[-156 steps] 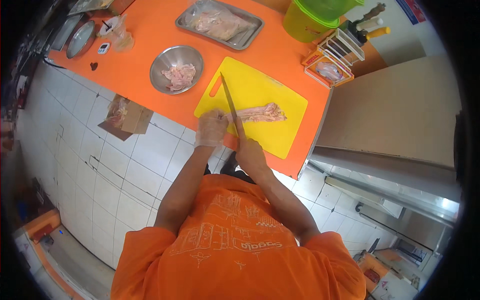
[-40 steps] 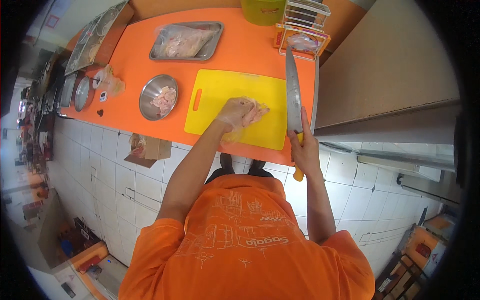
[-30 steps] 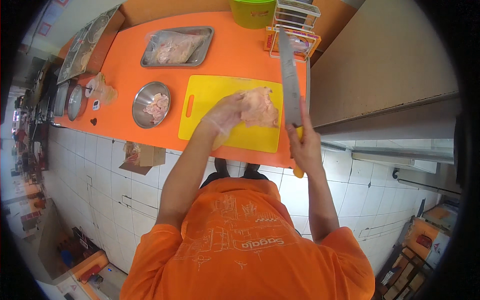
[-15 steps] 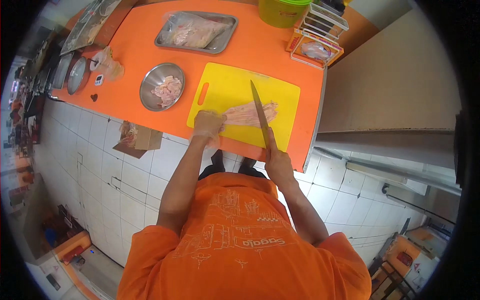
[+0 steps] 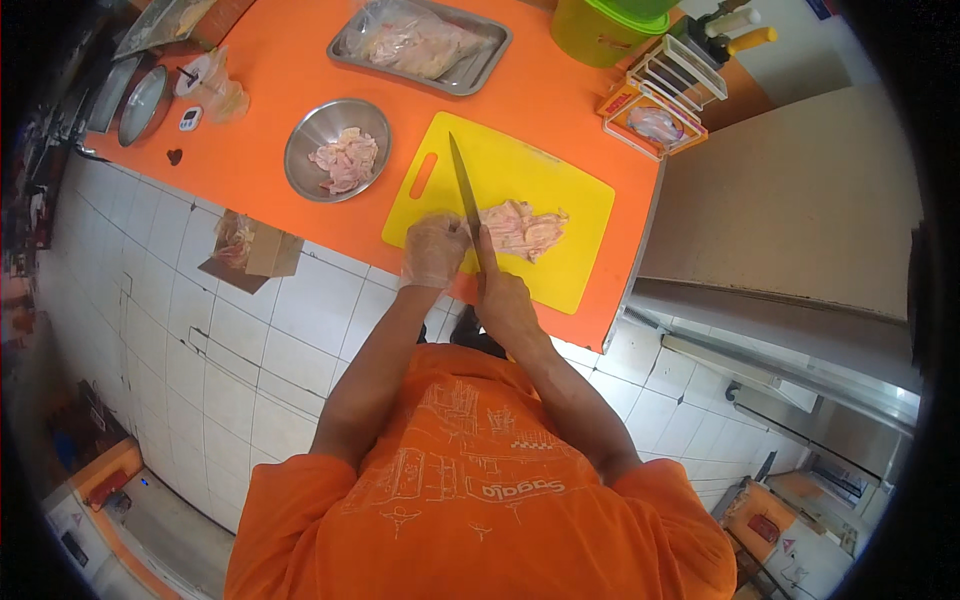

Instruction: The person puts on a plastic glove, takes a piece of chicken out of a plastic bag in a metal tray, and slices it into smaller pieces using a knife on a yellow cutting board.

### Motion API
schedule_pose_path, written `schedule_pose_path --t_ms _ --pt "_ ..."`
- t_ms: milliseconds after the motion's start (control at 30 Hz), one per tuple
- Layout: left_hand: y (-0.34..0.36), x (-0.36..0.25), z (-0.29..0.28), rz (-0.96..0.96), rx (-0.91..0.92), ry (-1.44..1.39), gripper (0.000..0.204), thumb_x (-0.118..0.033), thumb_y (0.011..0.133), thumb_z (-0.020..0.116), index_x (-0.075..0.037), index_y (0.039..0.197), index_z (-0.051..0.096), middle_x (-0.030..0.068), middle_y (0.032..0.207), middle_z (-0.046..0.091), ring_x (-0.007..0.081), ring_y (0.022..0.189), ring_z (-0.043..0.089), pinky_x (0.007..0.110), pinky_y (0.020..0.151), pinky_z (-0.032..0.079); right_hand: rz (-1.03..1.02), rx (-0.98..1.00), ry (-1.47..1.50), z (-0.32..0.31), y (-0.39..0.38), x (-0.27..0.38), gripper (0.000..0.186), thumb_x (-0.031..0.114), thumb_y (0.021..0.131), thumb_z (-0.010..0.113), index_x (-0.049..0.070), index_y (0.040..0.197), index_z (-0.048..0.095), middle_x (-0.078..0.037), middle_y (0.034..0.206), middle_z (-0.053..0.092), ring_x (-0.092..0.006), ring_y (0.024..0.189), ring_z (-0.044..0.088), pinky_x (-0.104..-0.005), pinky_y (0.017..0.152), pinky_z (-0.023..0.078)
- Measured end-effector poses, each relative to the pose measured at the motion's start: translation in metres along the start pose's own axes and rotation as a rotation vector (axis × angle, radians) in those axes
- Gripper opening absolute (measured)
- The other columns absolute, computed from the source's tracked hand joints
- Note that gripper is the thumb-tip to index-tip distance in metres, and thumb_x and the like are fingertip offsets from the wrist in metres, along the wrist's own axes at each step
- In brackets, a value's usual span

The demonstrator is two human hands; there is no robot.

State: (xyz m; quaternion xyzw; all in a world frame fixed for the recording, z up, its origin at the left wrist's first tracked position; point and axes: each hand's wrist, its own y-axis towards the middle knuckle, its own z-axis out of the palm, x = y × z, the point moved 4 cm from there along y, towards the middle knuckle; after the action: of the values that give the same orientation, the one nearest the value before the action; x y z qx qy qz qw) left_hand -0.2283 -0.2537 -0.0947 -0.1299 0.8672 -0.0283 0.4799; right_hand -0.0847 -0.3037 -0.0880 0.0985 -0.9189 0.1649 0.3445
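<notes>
A yellow cutting board (image 5: 560, 270) lies on the orange counter with pale, skin-like raw meat (image 5: 525, 230) spread across it. My left hand (image 5: 432, 250) wears a clear plastic glove; its fingers are curled on the meat's left end. My bare right hand (image 5: 503, 298) grips a long knife (image 5: 458, 168), blade angled toward the board's far-left corner, crossing the meat just beside my left fingers. Left of the board sits a steel bowl (image 5: 302, 132) holding several pieces of similar meat.
Behind are a steel tray (image 5: 480, 80) with bagged meat, a green bucket (image 5: 590, 35) and a knife rack (image 5: 680, 75). A timer (image 5: 190, 118), round pan (image 5: 140, 105) and plastic container (image 5: 220, 95) stand left. A cardboard box (image 5: 270, 255) shows below the counter's front edge.
The knife has swung from upright at the board's right onto the meat, then leftward toward my left fingers. My left hand has lowered the meat and stays at its left end.
</notes>
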Motion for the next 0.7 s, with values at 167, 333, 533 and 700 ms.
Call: schedule_pose_path --t_ms 167,333,533,700 --pt "-0.001 0.012 -0.001 -0.067 0.039 0.02 0.025 -0.023 0.09 0.068 -0.001 0.098 0.075 0.0191 0.092 0.073 0.0324 0.084 0.071 0.041 0.079 0.055 0.021 0.046 -0.126 0.003 -0.024 -0.008 0.094 -0.004 0.089 0.054 0.014 0.167 0.005 -0.03 0.081 0.067 -0.0483 0.074 0.068 -0.0582 0.067 0.052" --pt "0.008 0.03 0.004 0.002 0.031 0.101 0.022 -0.022 0.088 0.069 -0.003 0.097 0.076 0.0168 0.083 0.072 0.0341 0.079 0.07 0.041 0.076 0.055 0.373 0.439 -0.323 -0.027 -0.11 -0.012 0.095 -0.005 0.089 0.053 0.02 0.167 0.005 -0.031 0.084 0.067 -0.0469 0.075 0.069 -0.0565 0.065 0.052" --pt "0.008 0.024 -0.004 0.094 -0.003 -0.169 0.016 -0.018 0.087 0.067 -0.003 0.081 0.07 0.0132 0.078 0.071 0.0281 0.072 0.071 0.041 0.066 0.055 0.097 0.133 -0.162 -0.004 -0.005 -0.004 0.09 0.001 0.092 0.053 0.027 0.167 0.011 -0.028 0.083 0.068 -0.045 0.074 0.068 -0.0521 0.068 0.054" --pt "0.014 0.052 -0.018 -0.367 -0.17 -0.963 0.013 -0.018 0.094 0.063 -0.009 0.091 0.072 0.0032 0.086 0.069 0.0135 0.078 0.067 0.028 0.066 0.056 0.163 0.107 -0.146 -0.01 0.034 0.013 0.088 0.003 0.091 0.056 0.026 0.167 0.016 -0.03 0.079 0.066 -0.0456 0.076 0.068 -0.0544 0.068 0.052"
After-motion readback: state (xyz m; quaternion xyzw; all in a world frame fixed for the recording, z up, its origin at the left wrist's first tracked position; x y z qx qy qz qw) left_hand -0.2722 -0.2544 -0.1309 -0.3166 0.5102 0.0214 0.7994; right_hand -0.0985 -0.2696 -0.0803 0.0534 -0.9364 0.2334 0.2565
